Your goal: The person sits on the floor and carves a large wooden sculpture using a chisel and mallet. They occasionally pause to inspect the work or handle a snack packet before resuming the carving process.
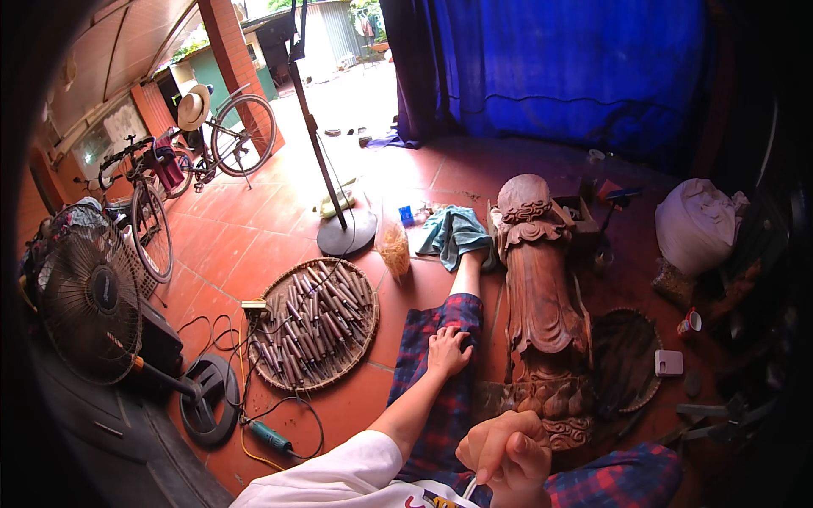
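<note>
My left hand [449,351] rests on my outstretched leg in checked trousers [423,398], fingers spread and holding nothing. Close to my chest, my right hand [506,450] is raised with its fingers curled in. A thin white cord-like strip [470,488] shows just below it; whether the fingers hold it is unclear. Beyond the right hand, a carved reddish-brown wooden figure [546,296] lies along the floor beside my leg, with draped folds and a petal-shaped base. Left of my leg, a round woven tray [369,292] bears many carving chisels [318,317].
A teal cloth [455,235] lies at my foot, near a bag of shavings [394,250]. A lamp stand [345,233] rises behind the tray. Leftward are a fan [93,292], a green power tool [271,436] with cords, and bicycles [182,161]. A white sack [699,224] sits right.
</note>
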### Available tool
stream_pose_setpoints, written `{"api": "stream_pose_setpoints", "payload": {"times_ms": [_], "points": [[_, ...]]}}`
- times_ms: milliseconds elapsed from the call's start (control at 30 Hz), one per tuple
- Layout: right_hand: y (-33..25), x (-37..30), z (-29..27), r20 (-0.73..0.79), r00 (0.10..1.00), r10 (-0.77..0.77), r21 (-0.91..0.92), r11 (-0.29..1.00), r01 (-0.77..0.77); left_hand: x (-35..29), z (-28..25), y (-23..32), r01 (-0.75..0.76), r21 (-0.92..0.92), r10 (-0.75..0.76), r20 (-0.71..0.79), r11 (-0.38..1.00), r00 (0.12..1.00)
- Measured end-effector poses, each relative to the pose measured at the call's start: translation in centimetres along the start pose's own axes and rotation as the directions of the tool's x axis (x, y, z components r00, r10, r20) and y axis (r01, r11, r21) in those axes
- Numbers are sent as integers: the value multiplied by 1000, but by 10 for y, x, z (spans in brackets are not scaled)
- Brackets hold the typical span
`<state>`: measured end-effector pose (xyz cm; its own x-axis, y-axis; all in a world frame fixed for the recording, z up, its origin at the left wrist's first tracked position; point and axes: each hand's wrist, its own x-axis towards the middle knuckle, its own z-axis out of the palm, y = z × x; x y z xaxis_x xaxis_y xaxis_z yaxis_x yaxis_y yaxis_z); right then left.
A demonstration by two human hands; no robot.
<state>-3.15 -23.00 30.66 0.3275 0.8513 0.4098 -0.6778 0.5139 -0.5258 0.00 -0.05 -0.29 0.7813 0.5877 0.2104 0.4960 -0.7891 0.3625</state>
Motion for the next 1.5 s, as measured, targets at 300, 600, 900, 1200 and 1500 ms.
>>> {"api": "stream_pose_setpoints", "payload": {"times_ms": [300, 600, 900, 1200, 1500], "points": [[1, 0, 0, 3, 1000, 14, 6, 1000, -14, -1, 1, -2, 4, 5, -4, 8, 1000, 1000], [1, 0, 0, -1, 1000, 5, 7, 1000, -5, -1, 2, -1, -2, 11, 2, -4, 1000, 1000], [1, 2, 0, -11, 1000, 8, 2, 1000, -8, 0, 1, 0, 12, -10, -12, 13, 1000, 1000], [2, 1, -1, -15, 1000, 8, 2, 1000, -8, -1, 2, -2, 0, 8, 0, 9, 1000, 1000], [5, 1, -5, 10, 999, 44, 17, 999, -44, -1, 1, -2, 0, -4, 0, -1, 1000, 1000]]}}
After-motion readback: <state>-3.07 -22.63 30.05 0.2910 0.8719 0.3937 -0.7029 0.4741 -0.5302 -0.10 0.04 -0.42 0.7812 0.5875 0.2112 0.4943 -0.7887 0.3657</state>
